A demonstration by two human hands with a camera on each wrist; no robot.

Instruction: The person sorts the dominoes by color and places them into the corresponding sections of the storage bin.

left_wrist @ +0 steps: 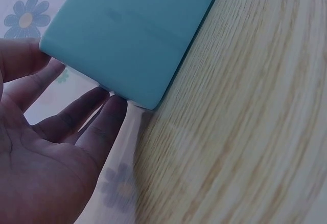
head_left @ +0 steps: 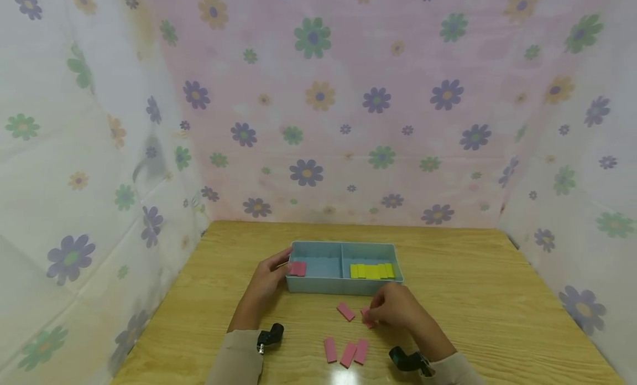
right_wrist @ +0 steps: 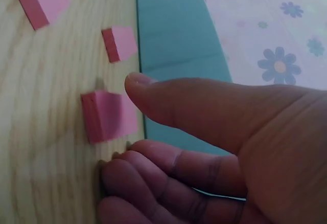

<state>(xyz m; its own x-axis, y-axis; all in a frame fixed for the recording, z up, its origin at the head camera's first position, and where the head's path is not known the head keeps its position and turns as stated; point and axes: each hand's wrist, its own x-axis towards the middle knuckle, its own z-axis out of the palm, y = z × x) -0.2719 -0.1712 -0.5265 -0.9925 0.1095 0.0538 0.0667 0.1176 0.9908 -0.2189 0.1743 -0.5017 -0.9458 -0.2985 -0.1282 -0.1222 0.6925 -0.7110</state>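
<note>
The left hand (head_left: 269, 277) rests against the left end of the blue tray (head_left: 343, 288), fingers straight and relaxed, touching the outer wall and gripping nothing; the left wrist view shows the fingertips (left_wrist: 110, 109) laid against the tray's corner. Inside the tray, a divider makes 2 compartments: a pink block (head_left: 297, 269) lies in the left one, just beside that hand, and a row of yellow blocks (head_left: 372, 271) fills the front of the right one.

On the wooden surface (head_left: 497, 296) in front of the tray lie 3 pink blocks in a loose group (head_left: 346, 352) near the front edge, and 1 more (head_left: 345, 311) closer to the tray.

Further right, the right hand (head_left: 393, 307) hovers over another pink block, the small pink piece (head_left: 367, 317), its fingers curled down around it. In the right wrist view the thumb sits just above this piece and the fingers lie just below it, so whether they already pinch it I cannot tell.

The piece looks like a light, flat foam or rubber slab, probably slightly soft and not slippery or fragile. Its 2 long side faces seem the best place to pinch, thumb opposite fingers.
</note>
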